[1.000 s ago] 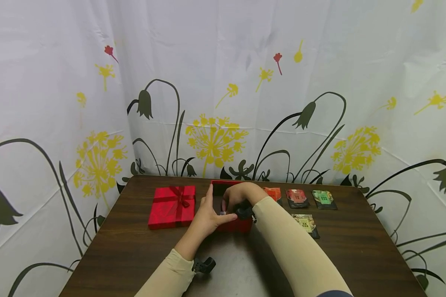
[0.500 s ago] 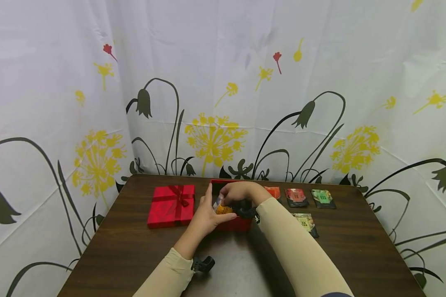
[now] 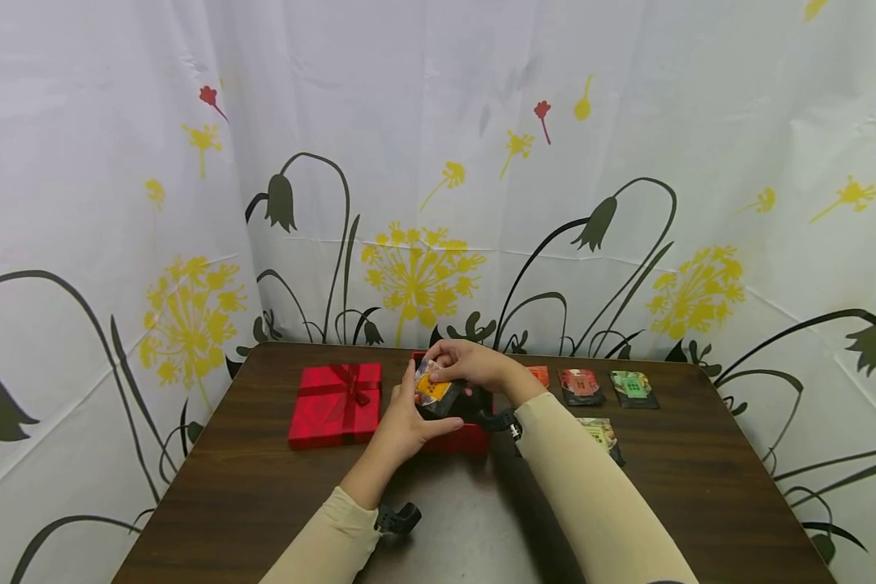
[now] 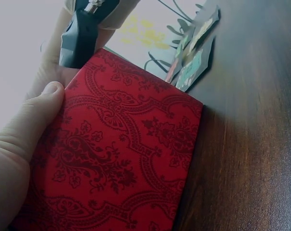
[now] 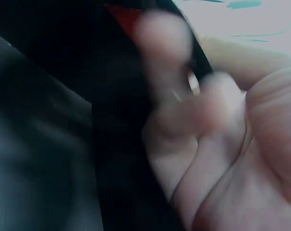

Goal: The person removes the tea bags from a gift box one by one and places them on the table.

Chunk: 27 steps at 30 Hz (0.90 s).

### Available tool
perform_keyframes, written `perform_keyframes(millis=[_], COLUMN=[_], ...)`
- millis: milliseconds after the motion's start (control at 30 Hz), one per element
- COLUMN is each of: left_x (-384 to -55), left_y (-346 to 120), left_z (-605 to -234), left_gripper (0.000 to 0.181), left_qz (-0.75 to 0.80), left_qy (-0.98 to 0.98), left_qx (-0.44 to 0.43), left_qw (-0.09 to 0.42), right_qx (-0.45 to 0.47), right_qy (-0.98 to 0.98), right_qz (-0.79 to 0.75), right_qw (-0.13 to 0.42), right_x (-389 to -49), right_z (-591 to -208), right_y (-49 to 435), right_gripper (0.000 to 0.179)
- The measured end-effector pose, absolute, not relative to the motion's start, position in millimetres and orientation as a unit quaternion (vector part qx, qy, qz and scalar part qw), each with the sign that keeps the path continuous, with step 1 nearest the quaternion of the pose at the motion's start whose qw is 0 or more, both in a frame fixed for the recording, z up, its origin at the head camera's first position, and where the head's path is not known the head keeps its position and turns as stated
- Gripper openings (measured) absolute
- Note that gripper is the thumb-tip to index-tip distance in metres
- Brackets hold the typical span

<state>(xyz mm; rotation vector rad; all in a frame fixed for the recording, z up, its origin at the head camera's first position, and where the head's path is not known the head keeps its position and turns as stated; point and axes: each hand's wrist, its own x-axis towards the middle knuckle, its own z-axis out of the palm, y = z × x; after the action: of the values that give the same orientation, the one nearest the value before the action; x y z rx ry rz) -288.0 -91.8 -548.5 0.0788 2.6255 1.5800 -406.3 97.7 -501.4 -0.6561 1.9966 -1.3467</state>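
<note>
A small packet with an orange label (image 3: 434, 386) and a clear, shiny top end shows over the mouth of the red gift box (image 3: 464, 441). My right hand (image 3: 482, 365) pinches it between thumb and fingers, the wrist bent over the box from the right. My left hand (image 3: 401, 430) holds the box's near left corner, fingers along the left side and thumb across the front. In the left wrist view its thumb lies at the rim of the box's patterned red wall (image 4: 112, 139). Blurred, curled right fingers (image 5: 174, 115) fill the right wrist view beside dark surfaces.
Left of the box lies its red lid (image 3: 336, 410) with a ribbon bow. To the right are flat packets: an orange one (image 3: 539, 375) partly behind the right arm, a red one (image 3: 581, 386), a green one (image 3: 633, 389) and a yellow one (image 3: 603, 438). A printed curtain (image 3: 438, 178) hangs behind the table.
My right hand has risen out of the box, bringing up the orange-labelled packet, which was mostly hidden a second ago. The left hand keeps its place on the box.
</note>
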Motion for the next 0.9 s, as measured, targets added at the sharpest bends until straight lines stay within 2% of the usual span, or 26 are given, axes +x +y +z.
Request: perform_keyframes(millis=[133, 300, 433, 700, 833, 900], left_x=[-289, -289, -290, -291, -290, -290], left_y=[-91, -91, -91, -92, -92, -91], left_z=[-549, -548, -548, -545, -545, -545], left_gripper=[0.143, 0.143, 0.142, 0.143, 0.142, 0.142], left_qz=[0.512, 0.508, 0.508, 0.509, 0.511, 0.511], left_qy=[0.858, 0.86, 0.86, 0.86, 0.858, 0.859], left_qx=[0.021, 0.017, 0.015, 0.019, 0.02, 0.019], left_qw=[0.043, 0.045, 0.045, 0.032, 0.037, 0.039], right_qx=[-0.25, -0.235, -0.227, -0.2, -0.209, -0.213], right_qy=[0.735, 0.714, 0.711, 0.712, 0.722, 0.73], right_qz=[-0.542, -0.574, -0.584, -0.628, -0.621, -0.613], right_qw=[0.32, 0.325, 0.318, 0.242, 0.223, 0.212], right_x=[-405, -404, -403, -399, -394, -390], right_z=[-501, -500, -501, -499, -499, -498], right_y=[103, 107, 106, 107, 111, 113], right_gripper=[0.034, 0.015, 0.008, 0.016, 0.028, 0.028])
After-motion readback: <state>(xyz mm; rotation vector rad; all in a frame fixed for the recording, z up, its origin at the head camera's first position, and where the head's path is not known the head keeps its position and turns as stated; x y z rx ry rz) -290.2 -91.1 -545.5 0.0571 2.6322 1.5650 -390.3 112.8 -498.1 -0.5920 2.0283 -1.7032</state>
